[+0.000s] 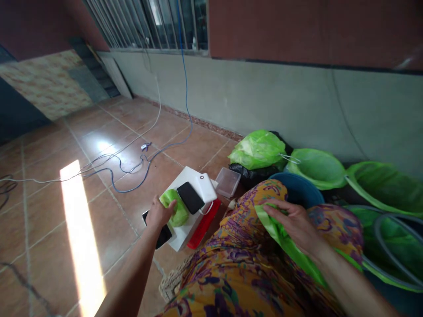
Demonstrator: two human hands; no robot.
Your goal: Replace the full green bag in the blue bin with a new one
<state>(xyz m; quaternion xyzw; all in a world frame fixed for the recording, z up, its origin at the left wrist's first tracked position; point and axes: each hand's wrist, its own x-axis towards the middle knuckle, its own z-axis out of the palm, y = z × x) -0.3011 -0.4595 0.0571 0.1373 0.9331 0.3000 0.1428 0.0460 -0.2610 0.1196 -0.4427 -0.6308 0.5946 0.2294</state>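
Fingers (pixel 172 205) of left hand (pixel 159 214) clasp green roll (pixel 180 215) at white box edge (pixel 181 177); right hand (pixel 299 225) pinches green film (pixel 295 256).

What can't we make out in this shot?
Head view:
- Left hand on green roll: most fingers hidden behind the hand itself.
- Black phone beneath: partly covered by that hand.
- Green plastic at right hand: partly hidden by hand and forearm.
- Blue bucket: lower part behind patterned clothing.
- Small floor item near cables: too small to identify.
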